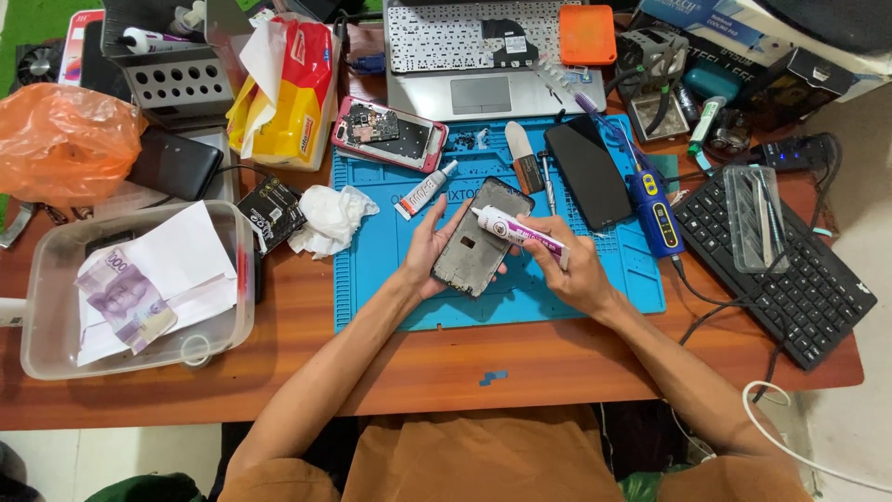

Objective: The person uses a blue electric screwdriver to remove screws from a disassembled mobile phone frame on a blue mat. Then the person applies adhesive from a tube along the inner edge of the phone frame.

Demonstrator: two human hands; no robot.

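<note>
The fingers [444, 226] of the left hand [429, 253] were spread along the left edge of a dark rectangular phone frame [472, 249], propping it tilted above the blue silicone repair mat [372, 279] in the middle of the wooden surface [520, 358]. The fingers of the right hand [569, 265] were closed around a small white glue tube with purple print [518, 231], its nozzle touching the frame's far right edge.

Judging by this, the gluing looked only under way: the nozzle sat near the frame's upper part, and no bead of glue could be made out along the edges, so how much was laid cannot be told. The black glass screen panel [587, 174] lay apart on the mat, far and to the right, not yet joined to the frame. A second phone body in a pink case [388, 133], opened with its board showing, rested at the mat's far left corner, with another white tube [424, 191] just near of it.

A crumpled white tissue [327, 219] lay left of the mat, a clear plastic tub holding paper [42, 325] at the left end of the surface, a blue handheld tool [655, 216] and a black keyboard [799, 288] to the right.
</note>
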